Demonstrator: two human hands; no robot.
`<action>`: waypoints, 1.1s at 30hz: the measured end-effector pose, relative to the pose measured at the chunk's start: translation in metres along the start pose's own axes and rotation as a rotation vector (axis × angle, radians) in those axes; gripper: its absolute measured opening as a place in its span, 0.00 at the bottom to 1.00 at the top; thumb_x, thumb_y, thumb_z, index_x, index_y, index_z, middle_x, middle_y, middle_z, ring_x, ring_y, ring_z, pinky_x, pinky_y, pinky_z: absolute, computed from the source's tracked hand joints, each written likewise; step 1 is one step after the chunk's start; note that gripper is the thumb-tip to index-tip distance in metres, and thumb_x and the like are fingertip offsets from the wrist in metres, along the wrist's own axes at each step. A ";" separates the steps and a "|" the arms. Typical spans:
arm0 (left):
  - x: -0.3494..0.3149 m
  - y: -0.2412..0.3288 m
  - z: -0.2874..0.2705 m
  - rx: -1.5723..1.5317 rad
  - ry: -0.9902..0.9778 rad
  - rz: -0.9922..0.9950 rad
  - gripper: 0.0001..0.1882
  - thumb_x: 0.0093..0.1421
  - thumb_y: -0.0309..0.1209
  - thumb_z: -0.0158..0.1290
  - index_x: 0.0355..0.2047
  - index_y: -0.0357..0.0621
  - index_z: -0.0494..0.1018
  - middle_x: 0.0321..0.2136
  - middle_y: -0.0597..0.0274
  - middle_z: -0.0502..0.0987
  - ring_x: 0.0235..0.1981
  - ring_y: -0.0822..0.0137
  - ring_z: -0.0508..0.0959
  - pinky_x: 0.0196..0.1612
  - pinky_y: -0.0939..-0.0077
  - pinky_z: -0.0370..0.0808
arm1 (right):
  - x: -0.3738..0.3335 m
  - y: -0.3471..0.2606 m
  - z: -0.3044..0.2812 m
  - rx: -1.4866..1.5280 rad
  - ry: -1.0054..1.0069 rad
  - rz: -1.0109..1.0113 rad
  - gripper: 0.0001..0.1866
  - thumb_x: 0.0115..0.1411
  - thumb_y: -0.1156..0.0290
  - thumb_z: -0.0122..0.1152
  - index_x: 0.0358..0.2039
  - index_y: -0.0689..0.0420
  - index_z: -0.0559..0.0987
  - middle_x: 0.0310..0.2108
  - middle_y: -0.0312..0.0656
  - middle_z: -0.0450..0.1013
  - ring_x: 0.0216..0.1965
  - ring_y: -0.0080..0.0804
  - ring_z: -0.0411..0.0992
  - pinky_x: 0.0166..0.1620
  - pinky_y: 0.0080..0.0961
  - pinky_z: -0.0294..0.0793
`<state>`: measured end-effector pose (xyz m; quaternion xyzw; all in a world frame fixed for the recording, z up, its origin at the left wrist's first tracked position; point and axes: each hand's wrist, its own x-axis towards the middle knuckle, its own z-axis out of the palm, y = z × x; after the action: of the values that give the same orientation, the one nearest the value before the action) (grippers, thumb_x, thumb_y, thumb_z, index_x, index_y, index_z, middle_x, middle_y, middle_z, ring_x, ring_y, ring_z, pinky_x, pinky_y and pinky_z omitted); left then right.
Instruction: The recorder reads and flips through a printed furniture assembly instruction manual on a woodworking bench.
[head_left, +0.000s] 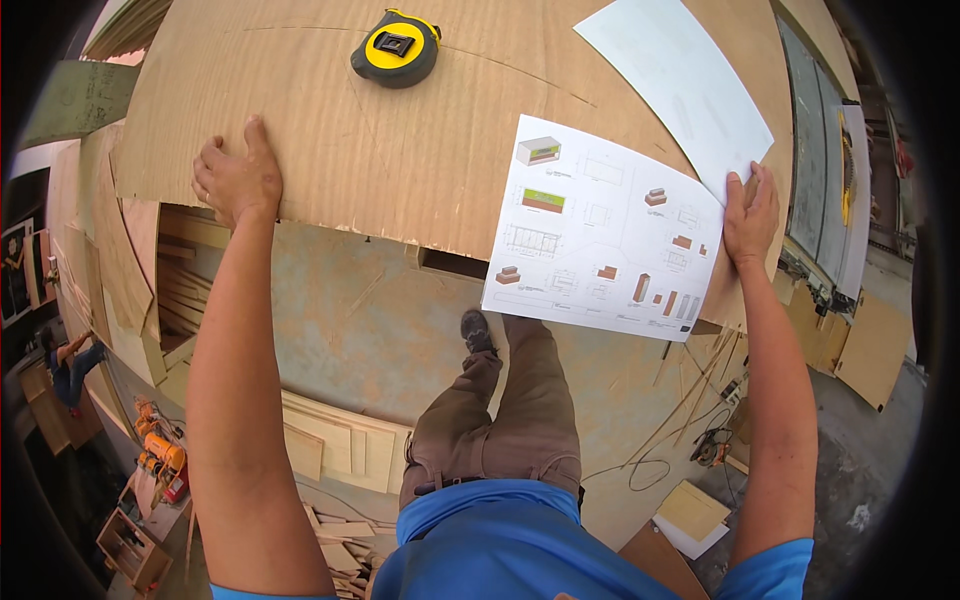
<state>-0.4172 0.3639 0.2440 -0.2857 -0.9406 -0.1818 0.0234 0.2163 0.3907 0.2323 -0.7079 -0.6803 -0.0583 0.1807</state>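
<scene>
Before me lies a plywood board [330, 165] with a rough near edge. My left hand [240, 175] rests on its left part near that edge, holding nothing, thumb apart from loosely bent fingers. At the right, my right hand [750, 215] lies with its fingers stretched out, touching the papers' right side. Under and beside it are a printed drawing sheet [610, 225] with small furniture views and a blank white sheet [690, 80] farther back. The drawing sheet's near corner hangs past the board's edge. A black and yellow tape measure [397, 48] stands between the hands, farther off.
A machine with a grey metal table [815, 150] stands to the right. On the floor lie wood strips and offcuts [345, 550], cables and a power tool [710, 447]. An orange machine [163, 450] is at the left, with another person [70, 370] beyond it.
</scene>
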 end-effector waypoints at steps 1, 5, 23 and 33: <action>0.000 0.000 0.000 -0.003 0.001 0.000 0.47 0.58 0.70 0.51 0.68 0.51 0.63 0.72 0.57 0.58 0.74 0.50 0.51 0.70 0.39 0.56 | 0.000 0.000 0.000 -0.007 0.008 -0.003 0.28 0.67 0.49 0.59 0.59 0.57 0.75 0.60 0.53 0.72 0.63 0.55 0.67 0.66 0.44 0.64; -0.001 0.000 0.000 -0.002 0.006 -0.001 0.47 0.58 0.70 0.51 0.68 0.52 0.63 0.72 0.57 0.58 0.74 0.50 0.51 0.70 0.39 0.56 | 0.000 -0.002 -0.001 0.005 0.002 0.004 0.28 0.67 0.50 0.59 0.59 0.57 0.75 0.60 0.53 0.72 0.63 0.55 0.68 0.66 0.44 0.64; -0.004 0.006 -0.007 0.026 -0.041 -0.012 0.45 0.60 0.68 0.51 0.68 0.51 0.63 0.72 0.57 0.56 0.75 0.53 0.50 0.72 0.47 0.57 | 0.000 0.000 0.000 -0.017 -0.020 0.033 0.30 0.67 0.48 0.58 0.60 0.57 0.74 0.62 0.53 0.70 0.63 0.54 0.67 0.66 0.44 0.64; -0.003 0.005 -0.007 0.027 -0.050 -0.013 0.46 0.60 0.68 0.51 0.68 0.50 0.62 0.72 0.55 0.56 0.75 0.52 0.50 0.72 0.47 0.58 | -0.001 0.004 0.003 -0.027 -0.014 0.023 0.31 0.67 0.47 0.58 0.61 0.56 0.74 0.64 0.52 0.69 0.65 0.53 0.66 0.68 0.43 0.62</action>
<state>-0.4127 0.3634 0.2515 -0.2837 -0.9451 -0.1622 0.0025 0.2195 0.3905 0.2287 -0.7185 -0.6724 -0.0602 0.1671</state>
